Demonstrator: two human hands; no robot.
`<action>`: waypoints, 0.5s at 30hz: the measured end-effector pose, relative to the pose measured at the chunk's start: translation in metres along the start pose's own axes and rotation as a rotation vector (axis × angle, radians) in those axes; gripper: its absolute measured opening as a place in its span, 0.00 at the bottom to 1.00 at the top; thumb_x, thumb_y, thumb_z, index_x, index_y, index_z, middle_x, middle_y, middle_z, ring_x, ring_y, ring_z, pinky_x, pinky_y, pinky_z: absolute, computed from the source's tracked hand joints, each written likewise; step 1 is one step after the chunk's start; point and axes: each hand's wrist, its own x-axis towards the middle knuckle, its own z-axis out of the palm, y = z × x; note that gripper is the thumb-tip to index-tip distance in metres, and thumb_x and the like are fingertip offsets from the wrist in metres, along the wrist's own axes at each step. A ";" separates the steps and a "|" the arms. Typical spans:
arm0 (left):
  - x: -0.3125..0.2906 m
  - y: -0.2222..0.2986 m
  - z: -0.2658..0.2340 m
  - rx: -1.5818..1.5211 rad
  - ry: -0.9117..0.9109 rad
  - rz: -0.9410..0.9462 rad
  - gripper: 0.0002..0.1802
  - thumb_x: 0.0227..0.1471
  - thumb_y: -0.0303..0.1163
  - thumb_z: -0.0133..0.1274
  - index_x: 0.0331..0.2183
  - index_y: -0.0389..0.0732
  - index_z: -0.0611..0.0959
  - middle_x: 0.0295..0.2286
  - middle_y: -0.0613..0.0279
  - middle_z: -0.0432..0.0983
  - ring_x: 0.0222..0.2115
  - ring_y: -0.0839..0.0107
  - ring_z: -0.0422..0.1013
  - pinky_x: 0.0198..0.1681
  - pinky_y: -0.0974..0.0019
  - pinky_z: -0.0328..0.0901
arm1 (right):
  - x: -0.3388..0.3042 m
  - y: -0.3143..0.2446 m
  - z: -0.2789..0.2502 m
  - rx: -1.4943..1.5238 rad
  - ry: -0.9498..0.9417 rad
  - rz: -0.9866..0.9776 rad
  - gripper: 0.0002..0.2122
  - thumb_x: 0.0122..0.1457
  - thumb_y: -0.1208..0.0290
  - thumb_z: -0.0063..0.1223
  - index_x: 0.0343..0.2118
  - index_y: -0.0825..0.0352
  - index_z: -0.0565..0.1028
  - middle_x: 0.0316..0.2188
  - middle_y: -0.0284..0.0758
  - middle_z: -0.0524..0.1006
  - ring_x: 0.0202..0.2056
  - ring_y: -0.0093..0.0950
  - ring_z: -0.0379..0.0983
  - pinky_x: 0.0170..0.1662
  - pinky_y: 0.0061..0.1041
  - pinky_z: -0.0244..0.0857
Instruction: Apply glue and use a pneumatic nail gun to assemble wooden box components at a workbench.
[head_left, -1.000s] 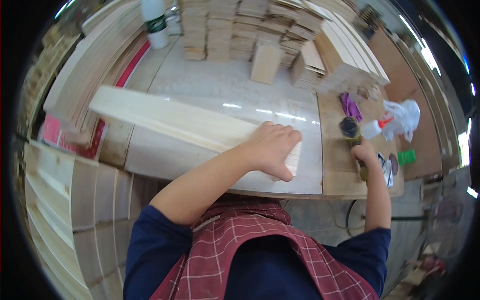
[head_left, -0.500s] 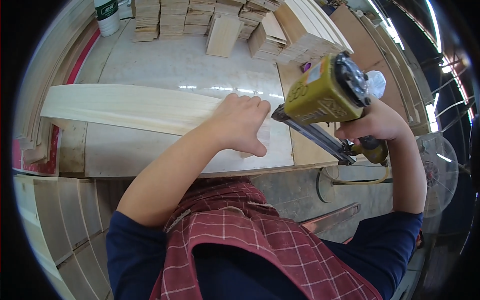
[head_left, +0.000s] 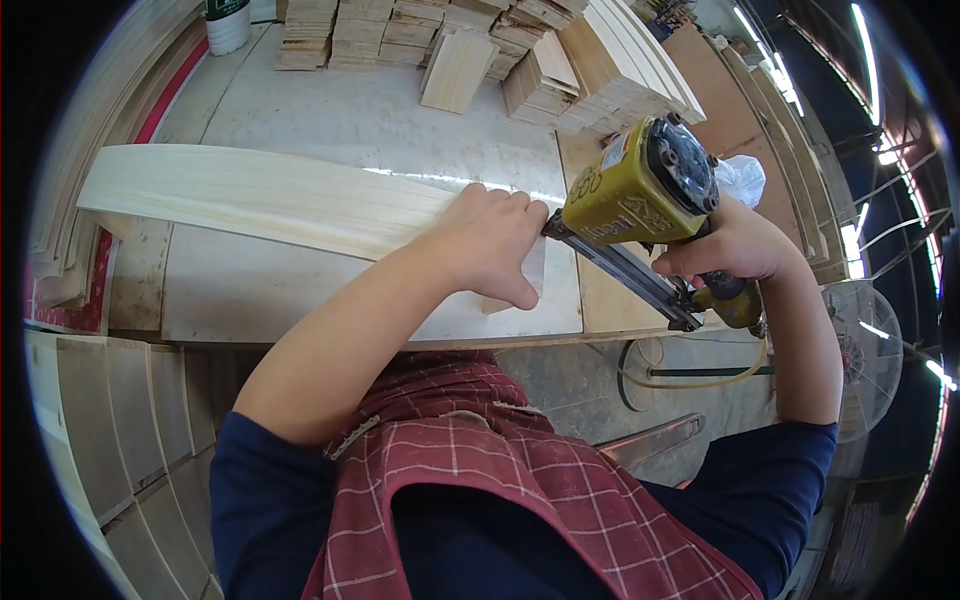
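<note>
The left hand [head_left: 490, 245] lies flat, fingers spread and gripping nothing, pressing on the near end of a long pale wooden board [head_left: 260, 198] that runs across the worktop [head_left: 380, 120] from nine o'clock toward the centre. The right hand [head_left: 735, 245], at three o'clock of the left, is closed around the handle of a yellow nail gun [head_left: 640, 195], whose nose sits right at the left hand's fingertips by the board's end. Stacks of small wood blocks [head_left: 400, 25] stand at twelve o'clock on the worktop, and a white container [head_left: 228, 22] stands at eleven o'clock.
</note>
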 end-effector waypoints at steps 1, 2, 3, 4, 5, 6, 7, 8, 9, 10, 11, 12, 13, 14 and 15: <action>0.000 0.000 -0.001 0.003 -0.011 -0.002 0.32 0.23 0.47 0.56 0.33 0.36 0.72 0.31 0.56 0.70 0.35 0.62 0.68 0.37 0.65 0.60 | 0.000 0.001 0.000 0.004 0.004 0.005 0.07 0.40 0.76 0.57 0.22 0.69 0.69 0.11 0.30 0.68 0.12 0.19 0.64 0.16 0.18 0.56; 0.000 0.000 -0.001 0.001 -0.012 -0.004 0.32 0.23 0.47 0.56 0.33 0.36 0.72 0.31 0.56 0.70 0.35 0.62 0.68 0.37 0.65 0.60 | 0.001 0.001 -0.001 0.009 0.009 0.011 0.08 0.40 0.76 0.57 0.22 0.69 0.69 0.11 0.30 0.68 0.12 0.19 0.64 0.16 0.17 0.56; 0.000 0.000 -0.001 -0.001 -0.015 -0.004 0.32 0.22 0.47 0.56 0.33 0.36 0.72 0.31 0.56 0.70 0.35 0.62 0.68 0.37 0.65 0.60 | 0.000 0.001 0.000 0.009 0.007 0.011 0.08 0.40 0.76 0.57 0.22 0.69 0.69 0.11 0.30 0.68 0.12 0.19 0.64 0.16 0.17 0.56; 0.000 -0.001 -0.001 -0.001 -0.017 -0.005 0.32 0.22 0.47 0.56 0.33 0.36 0.72 0.31 0.56 0.70 0.35 0.62 0.68 0.37 0.65 0.60 | 0.000 0.001 0.001 0.017 0.029 0.019 0.08 0.40 0.76 0.57 0.22 0.69 0.69 0.11 0.30 0.68 0.12 0.19 0.64 0.16 0.18 0.56; 0.001 -0.001 0.000 -0.001 -0.017 -0.008 0.32 0.22 0.47 0.56 0.33 0.36 0.72 0.31 0.56 0.70 0.35 0.62 0.68 0.37 0.65 0.60 | 0.000 0.000 0.001 0.024 0.052 0.027 0.08 0.40 0.76 0.57 0.23 0.69 0.69 0.11 0.30 0.67 0.12 0.19 0.64 0.16 0.18 0.56; 0.002 -0.001 0.001 0.006 -0.009 -0.004 0.33 0.22 0.47 0.56 0.33 0.36 0.72 0.31 0.56 0.70 0.35 0.62 0.68 0.37 0.64 0.60 | 0.001 0.000 0.001 0.024 0.051 0.025 0.08 0.40 0.76 0.57 0.23 0.69 0.69 0.11 0.30 0.67 0.12 0.19 0.64 0.16 0.18 0.56; 0.002 -0.001 0.001 0.013 -0.003 0.000 0.33 0.22 0.46 0.56 0.33 0.36 0.72 0.31 0.56 0.70 0.35 0.62 0.68 0.37 0.64 0.60 | 0.001 0.000 0.000 0.026 0.051 0.021 0.08 0.40 0.76 0.57 0.23 0.70 0.69 0.11 0.30 0.68 0.12 0.19 0.64 0.16 0.18 0.56; 0.001 0.000 0.000 0.013 -0.004 -0.001 0.33 0.22 0.46 0.56 0.33 0.36 0.72 0.31 0.56 0.70 0.35 0.62 0.68 0.37 0.64 0.60 | 0.001 -0.001 0.000 0.029 0.051 0.017 0.08 0.40 0.76 0.57 0.23 0.70 0.69 0.11 0.30 0.68 0.12 0.19 0.64 0.16 0.18 0.56; 0.000 0.000 -0.001 0.009 -0.005 -0.006 0.33 0.22 0.46 0.56 0.33 0.36 0.72 0.31 0.55 0.70 0.34 0.62 0.68 0.37 0.64 0.60 | 0.001 -0.001 -0.001 0.029 0.050 0.017 0.08 0.40 0.76 0.57 0.23 0.70 0.69 0.11 0.30 0.68 0.12 0.19 0.64 0.16 0.18 0.56; -0.001 0.000 -0.001 0.005 -0.006 -0.008 0.33 0.22 0.46 0.56 0.33 0.35 0.72 0.31 0.55 0.70 0.34 0.62 0.68 0.37 0.64 0.60 | 0.003 0.000 -0.002 0.019 0.034 0.019 0.08 0.40 0.76 0.57 0.23 0.70 0.69 0.11 0.30 0.68 0.12 0.19 0.64 0.16 0.18 0.57; 0.000 0.000 0.000 0.004 -0.007 -0.006 0.33 0.22 0.46 0.56 0.33 0.35 0.72 0.31 0.55 0.70 0.34 0.62 0.68 0.37 0.64 0.60 | 0.004 0.001 -0.003 0.009 0.018 0.021 0.08 0.39 0.76 0.57 0.23 0.70 0.69 0.11 0.31 0.68 0.13 0.19 0.64 0.16 0.18 0.57; 0.002 -0.001 0.001 0.002 -0.006 0.001 0.33 0.22 0.46 0.56 0.33 0.35 0.72 0.30 0.55 0.70 0.34 0.62 0.68 0.37 0.64 0.60 | 0.004 0.002 -0.003 0.010 0.019 0.024 0.08 0.39 0.76 0.57 0.23 0.70 0.69 0.11 0.31 0.68 0.13 0.19 0.64 0.16 0.18 0.57; 0.002 -0.001 0.002 0.003 -0.004 0.005 0.33 0.22 0.47 0.56 0.33 0.35 0.72 0.30 0.55 0.70 0.34 0.62 0.68 0.37 0.64 0.60 | 0.004 0.002 -0.004 0.003 0.004 0.026 0.08 0.39 0.76 0.57 0.23 0.70 0.69 0.12 0.31 0.68 0.13 0.19 0.64 0.16 0.18 0.57; 0.002 -0.001 0.002 0.002 -0.004 0.005 0.33 0.22 0.47 0.56 0.33 0.35 0.72 0.30 0.55 0.70 0.34 0.62 0.68 0.37 0.64 0.60 | 0.003 0.002 -0.005 -0.005 -0.011 0.028 0.08 0.39 0.76 0.57 0.23 0.70 0.69 0.12 0.31 0.68 0.13 0.19 0.64 0.17 0.18 0.57; 0.001 -0.001 0.002 0.004 0.001 0.007 0.32 0.22 0.47 0.56 0.33 0.35 0.72 0.30 0.55 0.70 0.34 0.62 0.68 0.37 0.64 0.60 | 0.003 0.002 -0.004 -0.005 -0.010 0.029 0.08 0.39 0.76 0.57 0.23 0.70 0.69 0.12 0.31 0.68 0.13 0.19 0.64 0.17 0.18 0.57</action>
